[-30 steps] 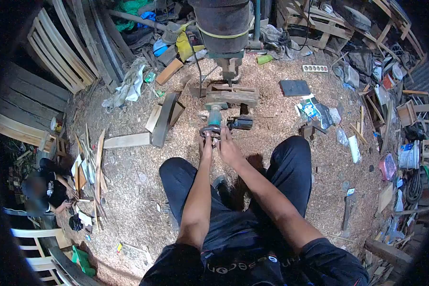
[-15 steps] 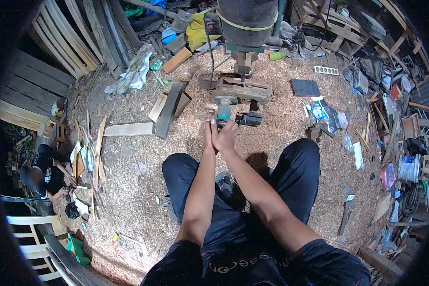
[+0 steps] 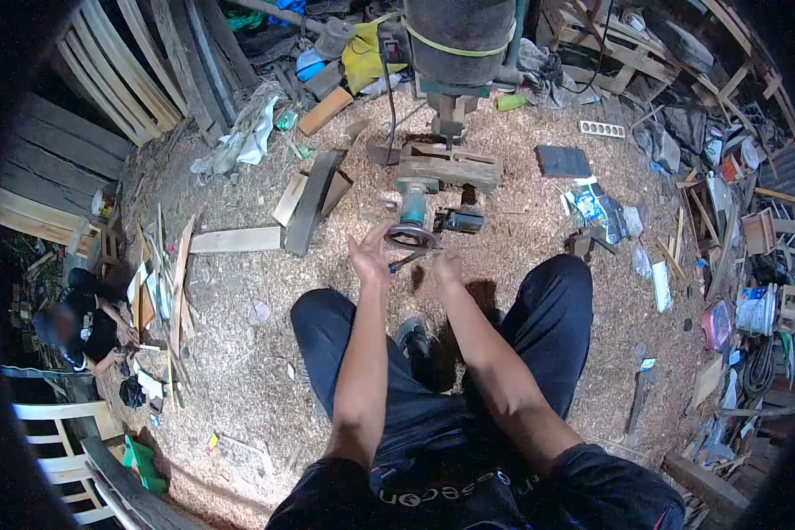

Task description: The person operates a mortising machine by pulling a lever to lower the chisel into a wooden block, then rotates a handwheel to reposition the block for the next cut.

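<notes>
A round handwheel (image 3: 412, 237) stands at the near end of a green machine part (image 3: 413, 208), in front of a wooden block (image 3: 451, 166) under the machine's head. My left hand (image 3: 370, 253) is at the wheel's left side, its fingers spread and touching or very near the rim. At the wheel's lower right, my right hand (image 3: 447, 263) is closed around the end of a thin dark handle or rod (image 3: 408, 261) that slants below the wheel. A dark metal part (image 3: 460, 221) sits right of the wheel.
Wood shavings cover the ground. Boards (image 3: 310, 205) lie left of the machine, and a dark slab (image 3: 564, 162) and a power strip (image 3: 601, 129) lie right. Another person (image 3: 84, 325) crouches at the far left. My knees flank my arms.
My hands have moved apart from their joined position at the wheel. The left has opened toward the left, the right has shifted right and nearer me, and the wheel's rim now shows.
</notes>
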`<state>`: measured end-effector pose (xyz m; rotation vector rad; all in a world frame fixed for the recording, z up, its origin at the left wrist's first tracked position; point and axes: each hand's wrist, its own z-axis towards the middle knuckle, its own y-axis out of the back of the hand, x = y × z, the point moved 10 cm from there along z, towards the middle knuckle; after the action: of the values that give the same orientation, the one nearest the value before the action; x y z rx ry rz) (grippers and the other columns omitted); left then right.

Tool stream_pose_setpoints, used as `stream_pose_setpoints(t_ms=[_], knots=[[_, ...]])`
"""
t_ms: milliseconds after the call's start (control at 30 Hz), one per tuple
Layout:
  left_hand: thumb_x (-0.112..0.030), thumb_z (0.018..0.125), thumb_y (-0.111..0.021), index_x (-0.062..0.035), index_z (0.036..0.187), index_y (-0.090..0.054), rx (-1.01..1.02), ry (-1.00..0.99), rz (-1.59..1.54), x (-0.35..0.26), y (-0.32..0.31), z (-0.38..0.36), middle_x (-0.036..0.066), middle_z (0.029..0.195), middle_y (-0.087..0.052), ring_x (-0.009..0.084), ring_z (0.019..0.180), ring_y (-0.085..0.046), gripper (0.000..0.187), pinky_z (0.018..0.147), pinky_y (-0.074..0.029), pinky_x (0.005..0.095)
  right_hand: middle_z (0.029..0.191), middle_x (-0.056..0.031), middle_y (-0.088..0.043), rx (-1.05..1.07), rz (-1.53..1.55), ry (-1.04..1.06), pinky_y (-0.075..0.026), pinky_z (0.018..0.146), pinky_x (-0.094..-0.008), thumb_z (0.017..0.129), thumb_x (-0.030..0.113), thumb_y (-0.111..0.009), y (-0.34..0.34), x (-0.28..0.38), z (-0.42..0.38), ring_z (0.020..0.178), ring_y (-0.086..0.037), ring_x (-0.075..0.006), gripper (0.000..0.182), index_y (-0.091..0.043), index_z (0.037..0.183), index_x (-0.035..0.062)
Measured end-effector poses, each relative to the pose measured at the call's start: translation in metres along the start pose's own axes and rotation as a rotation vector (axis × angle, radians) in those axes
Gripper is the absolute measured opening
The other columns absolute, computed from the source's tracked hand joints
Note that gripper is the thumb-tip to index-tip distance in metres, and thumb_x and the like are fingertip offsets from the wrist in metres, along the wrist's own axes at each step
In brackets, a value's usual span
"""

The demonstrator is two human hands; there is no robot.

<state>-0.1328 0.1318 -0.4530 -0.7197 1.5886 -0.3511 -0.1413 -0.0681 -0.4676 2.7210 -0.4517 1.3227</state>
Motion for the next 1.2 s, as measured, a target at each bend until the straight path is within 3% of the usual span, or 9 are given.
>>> stream_pose_setpoints(t_ms=[167,333,433,700,733,833,967,1100,1200], knots=[[-0.053,0.106,-0.016,0.0034,0.138,-0.052,-0.212,-0.032,0.318,-0.012,-0.016,-0.003,0.02,0.152,-0.042,0.0305,0.147,-0.028,0.074,0.123,-0.012,0.0411,0.103,-0.017,-0.064,0.08,-0.083,0.626,-0.049,0.085,-0.0432,0.1,0.042,-0.056,-0.035,0.034,0.0,0.099,-0.06,-0.0261,0.05,-0.056,0.113,-0.0062],[-0.05,0.107,-0.022,-0.0007,0.142,-0.049,-0.109,-0.059,0.316,-0.043,-0.048,-0.01,0.018,0.151,-0.044,0.0298,0.145,-0.032,0.066,0.122,-0.016,0.0416,0.108,-0.0185,-0.06,-0.056,-0.004,-0.064,-0.048,0.09,-0.0386,0.101,0.035,-0.057,0.011,-0.018,-0.014,0.101,-0.06,-0.0249,0.049,-0.045,0.128,-0.0036],[-0.054,0.106,-0.023,0.0019,0.14,-0.049,-0.15,-0.113,0.487,-0.041,-0.033,-0.003,0.021,0.146,-0.048,0.0314,0.141,-0.038,0.07,0.119,-0.022,0.0408,0.109,-0.0193,-0.061,-0.063,-0.154,0.552,-0.048,0.091,-0.0384,0.1,0.038,-0.057,0.004,0.011,-0.002,0.103,-0.06,-0.0258,0.054,-0.043,0.131,-0.0042],[-0.056,0.106,-0.023,0.003,0.149,-0.037,-0.049,-0.095,0.446,-0.035,-0.045,-0.007,0.018,0.151,-0.043,0.0291,0.142,-0.037,0.075,0.12,-0.022,0.0404,0.14,-0.0296,-0.051,0.295,-0.291,0.204,-0.036,0.11,-0.0407,0.102,0.051,-0.044,-0.018,0.025,-0.005,0.131,-0.05,-0.0386,0.069,-0.044,0.14,-0.0072],[-0.057,0.105,-0.023,0.002,0.15,-0.036,-0.054,-0.08,0.466,-0.035,-0.044,-0.005,0.018,0.152,-0.042,0.0292,0.143,-0.036,0.076,0.12,-0.021,0.0404,0.145,-0.0303,-0.046,0.02,-0.328,0.441,-0.032,0.114,-0.0413,0.104,0.05,-0.041,-0.005,0.041,-0.008,0.137,-0.044,-0.0389,0.069,-0.042,0.144,-0.0062],[-0.061,0.104,-0.022,-0.0007,0.153,-0.031,-0.08,-0.019,0.519,-0.025,-0.038,-0.012,0.018,0.155,-0.039,0.0294,0.145,-0.033,0.078,0.121,-0.02,0.0404,0.146,-0.0319,-0.043,0.287,-0.377,0.9,-0.03,0.116,-0.0433,0.104,0.046,-0.042,-0.017,0.055,-0.04,0.139,-0.04,-0.0414,0.068,-0.038,0.145,-0.008],[-0.06,0.104,-0.021,-0.0019,0.153,-0.032,0.0,-0.015,0.44,-0.024,-0.025,0.001,0.019,0.156,-0.036,0.0299,0.145,-0.034,0.077,0.121,-0.019,0.0415,0.147,-0.0334,-0.04,0.194,-0.6,0.507,-0.027,0.119,-0.0443,0.104,0.037,-0.046,0.004,0.015,-0.01,0.141,-0.036,-0.0442,0.065,-0.032,0.147,-0.0101],[-0.054,0.105,-0.026,-0.0012,0.147,-0.043,-0.168,0.012,0.597,-0.007,-0.025,-0.006,0.019,0.147,-0.047,0.0279,0.14,-0.039,0.069,0.119,-0.021,0.0417,0.153,-0.0342,-0.029,0.379,-0.611,1.093,-0.022,0.121,-0.0459,0.104,0.044,-0.042,-0.017,0.064,-0.061,0.146,-0.027,-0.0445,0.075,-0.023,0.151,-0.0099],[-0.053,0.105,-0.027,-0.0004,0.144,-0.047,-0.075,-0.069,0.546,-0.015,-0.041,-0.007,0.017,0.143,-0.052,0.0271,0.139,-0.04,0.068,0.119,-0.021,0.0421,0.158,-0.0314,-0.021,0.295,-0.971,0.637,-0.02,0.121,-0.0482,0.102,0.045,-0.046,-0.009,0.014,-0.017,0.148,-0.021,-0.0435,0.08,-0.014,0.155,-0.0041]])
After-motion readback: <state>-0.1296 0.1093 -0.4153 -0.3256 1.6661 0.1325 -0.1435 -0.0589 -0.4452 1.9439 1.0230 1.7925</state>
